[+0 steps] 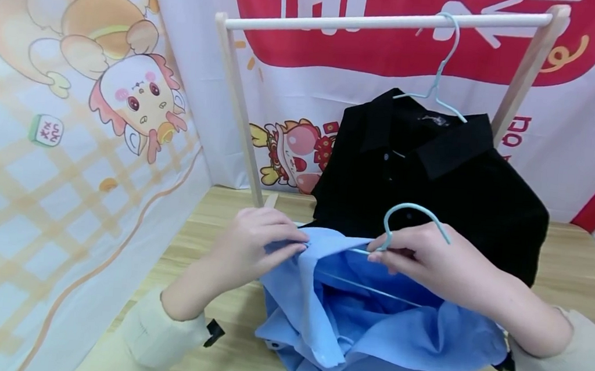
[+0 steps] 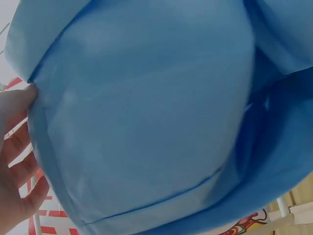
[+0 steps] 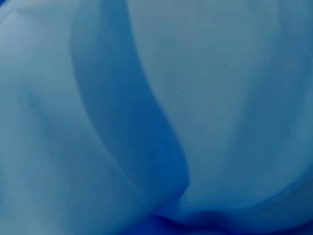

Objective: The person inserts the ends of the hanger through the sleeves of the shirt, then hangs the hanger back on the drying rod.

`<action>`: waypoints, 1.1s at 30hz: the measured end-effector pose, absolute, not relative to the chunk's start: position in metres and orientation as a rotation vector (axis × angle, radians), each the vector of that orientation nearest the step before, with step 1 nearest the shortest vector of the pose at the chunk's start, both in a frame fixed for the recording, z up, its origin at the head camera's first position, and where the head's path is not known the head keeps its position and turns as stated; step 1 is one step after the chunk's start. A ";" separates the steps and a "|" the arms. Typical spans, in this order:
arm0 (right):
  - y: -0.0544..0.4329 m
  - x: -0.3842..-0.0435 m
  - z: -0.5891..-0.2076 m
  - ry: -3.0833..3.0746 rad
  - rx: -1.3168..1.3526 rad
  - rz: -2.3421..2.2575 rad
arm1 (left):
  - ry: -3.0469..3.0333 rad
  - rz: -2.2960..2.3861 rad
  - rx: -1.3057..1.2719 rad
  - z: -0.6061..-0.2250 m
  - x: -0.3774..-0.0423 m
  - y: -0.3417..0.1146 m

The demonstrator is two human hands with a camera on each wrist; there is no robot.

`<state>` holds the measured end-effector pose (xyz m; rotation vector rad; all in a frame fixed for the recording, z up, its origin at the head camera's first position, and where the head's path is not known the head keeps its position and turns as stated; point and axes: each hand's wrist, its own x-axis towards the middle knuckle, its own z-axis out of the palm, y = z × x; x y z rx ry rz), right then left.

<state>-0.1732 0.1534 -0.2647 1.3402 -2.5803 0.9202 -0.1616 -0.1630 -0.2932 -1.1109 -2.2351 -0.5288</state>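
Note:
A light blue collared shirt (image 1: pixel 405 348) hangs over the table in front of me, its neck opening facing up. Inside that opening is a pale mint hanger (image 1: pixel 412 206), with its hook above the cloth and its lower bar visible across the inside. My right hand (image 1: pixel 431 251) pinches the hanger just below the hook. With thumb and fingers, my left hand (image 1: pixel 264 241) pinches the shirt near the left side of the collar. In the left wrist view, the left hand (image 2: pixel 17 152) is at the edge of the blue cloth (image 2: pixel 146 117). Blue fabric (image 3: pixel 225 98) fills the right wrist view, hiding the right hand.
Behind the blue shirt stands a wooden rack with a white rail (image 1: pixel 341 23). A black collared shirt (image 1: pixel 444 191) hangs from it on another mint hanger (image 1: pixel 439 74). The wood-grain table (image 1: pixel 235 338) lies underneath, with printed cloth (image 1: pixel 91 204) on the left and behind.

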 end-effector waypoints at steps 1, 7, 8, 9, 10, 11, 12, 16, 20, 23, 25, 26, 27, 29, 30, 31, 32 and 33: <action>0.154 -0.173 -0.264 -2.578 1.339 0.922 | -2.239 -0.522 -1.131 -0.293 -0.162 -0.162; 0.153 -0.174 -0.264 -2.537 1.347 0.902 | -2.322 -0.604 -1.190 -0.295 -0.163 -0.157; 0.153 -0.174 -0.263 -2.523 1.350 0.899 | -2.337 -0.622 -1.182 -0.295 -0.163 -0.156; 0.153 -0.175 -0.263 -2.507 1.353 0.896 | -2.346 -0.638 -1.172 -0.296 -0.163 -0.156; 0.154 -0.175 -0.262 -2.493 1.350 0.890 | -2.349 -0.648 -1.160 -0.296 -0.163 -0.155; 0.154 -0.175 -0.261 -2.483 1.345 0.886 | -2.348 -0.660 -1.149 -0.297 -0.163 -0.155; 0.154 -0.174 -0.260 -2.473 1.343 0.882 | -2.343 -0.670 -1.140 -0.297 -0.164 -0.155; 0.155 -0.174 -0.259 -2.452 1.322 0.860 | -2.296 -0.638 -1.098 -0.297 -0.165 -0.155; 0.155 -0.173 -0.260 -2.444 1.330 0.854 | -2.206 -0.470 -1.070 -0.296 -0.167 -0.155; 0.155 -0.173 -0.260 -2.429 1.338 0.872 | -2.157 -0.404 -1.083 -0.295 -0.169 -0.155; 0.156 -0.174 -0.260 -2.397 1.355 0.887 | -2.148 -0.417 -1.090 -0.294 -0.170 -0.157; 0.156 -0.174 -0.259 -2.374 1.367 0.887 | -2.143 -0.435 -1.092 -0.293 -0.170 -0.158; 0.157 -0.174 -0.259 -2.352 1.379 0.888 | -2.136 -0.451 -1.090 -0.292 -0.171 -0.159; 0.158 -0.173 -0.258 -2.320 1.395 0.896 | -2.122 -0.483 -1.080 -0.291 -0.171 -0.162; 0.159 -0.173 -0.257 -2.303 1.403 0.895 | -2.113 -0.493 -1.074 -0.290 -0.171 -0.164; 0.159 -0.173 -0.257 -2.294 1.402 0.901 | -2.099 -0.503 -1.070 -0.290 -0.172 -0.165; 0.160 -0.172 -0.256 -2.290 1.395 0.912 | -2.084 -0.512 -1.066 -0.289 -0.173 -0.167; 0.161 -0.171 -0.256 -2.291 1.385 0.929 | -2.070 -0.523 -1.059 -0.288 -0.173 -0.168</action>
